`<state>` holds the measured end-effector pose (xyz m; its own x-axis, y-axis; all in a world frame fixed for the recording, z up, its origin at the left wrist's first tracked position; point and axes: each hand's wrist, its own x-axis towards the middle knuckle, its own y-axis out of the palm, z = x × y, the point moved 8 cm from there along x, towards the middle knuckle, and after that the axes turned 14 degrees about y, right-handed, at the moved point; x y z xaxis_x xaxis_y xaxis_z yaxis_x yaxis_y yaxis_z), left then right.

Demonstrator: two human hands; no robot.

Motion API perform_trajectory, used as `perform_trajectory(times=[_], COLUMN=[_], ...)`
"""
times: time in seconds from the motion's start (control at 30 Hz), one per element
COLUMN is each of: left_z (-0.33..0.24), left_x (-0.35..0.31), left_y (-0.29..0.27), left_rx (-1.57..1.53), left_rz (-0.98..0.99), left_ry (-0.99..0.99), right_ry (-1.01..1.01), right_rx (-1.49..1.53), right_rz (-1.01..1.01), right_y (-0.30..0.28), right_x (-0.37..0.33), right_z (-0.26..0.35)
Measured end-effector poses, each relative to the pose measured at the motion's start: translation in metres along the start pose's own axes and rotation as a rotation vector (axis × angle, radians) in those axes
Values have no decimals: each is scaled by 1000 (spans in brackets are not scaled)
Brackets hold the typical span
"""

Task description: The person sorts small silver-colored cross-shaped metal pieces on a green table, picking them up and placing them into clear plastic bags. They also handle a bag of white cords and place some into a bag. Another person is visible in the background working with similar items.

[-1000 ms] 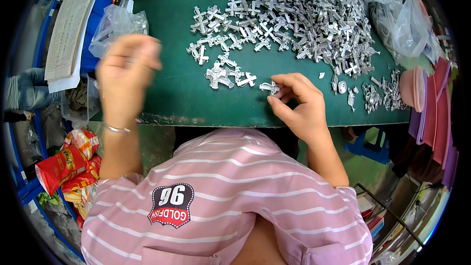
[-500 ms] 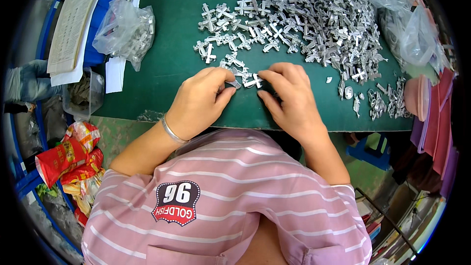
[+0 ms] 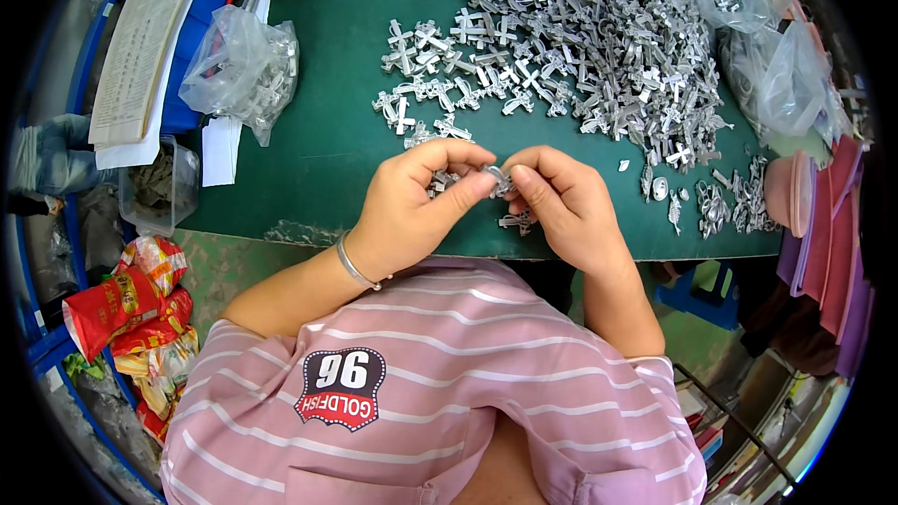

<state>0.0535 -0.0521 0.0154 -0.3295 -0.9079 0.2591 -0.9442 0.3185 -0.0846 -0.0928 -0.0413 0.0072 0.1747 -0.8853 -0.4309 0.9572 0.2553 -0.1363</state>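
Note:
Close to the near edge of the table, my left hand [image 3: 416,194] and my right hand [image 3: 569,210] meet with their fingertips around a small silver metal piece [image 3: 499,180]. Thumb and index finger of each hand pinch it; its exact shape is partly hidden. Another silver piece [image 3: 516,222] shows just under my right fingers. More silver pieces [image 3: 443,183] are partly visible behind my left thumb. Beyond my hands lie loose silver cross-shaped pieces [image 3: 438,92], spreading from a large heap of similar pieces [image 3: 617,47].
The table top [image 3: 327,131] is green. A clear bag of metal parts [image 3: 245,70], a blue bin [image 3: 192,98] with papers and a plastic tub [image 3: 159,182] are at the left. Small parts [image 3: 716,206] and plastic bags [image 3: 786,79] lie right. Red packets [image 3: 126,304] sit lower left.
Both hands have come together and now pinch one silver piece between them. My right hand has moved slightly nearer the table's edge, and a silver piece now shows beneath it.

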Motion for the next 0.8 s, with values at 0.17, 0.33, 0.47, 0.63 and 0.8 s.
perform_trajectory(times=[0.17,0.33,0.47,0.63,0.8], left_z=[25,32,31,28,29], left_x=[-13,-22,-24,-24,-25], left_y=[3,7,9,10,10], left_rx=[-461,-660,-647,-608,-561], left_rz=[-95,-149,-109,-77,-68], left_ry=[-419,-515,-544,-518,-516], right_ry=[45,-51,-36,-42,-30], right_rx=[351,424,378,417,415], right_rz=[75,30,29,20,18], right_y=[1,-3,-6,-7,-7], right_x=[0,-2,-1,0,0], right_z=[-3,-5,-13,-16,-16])
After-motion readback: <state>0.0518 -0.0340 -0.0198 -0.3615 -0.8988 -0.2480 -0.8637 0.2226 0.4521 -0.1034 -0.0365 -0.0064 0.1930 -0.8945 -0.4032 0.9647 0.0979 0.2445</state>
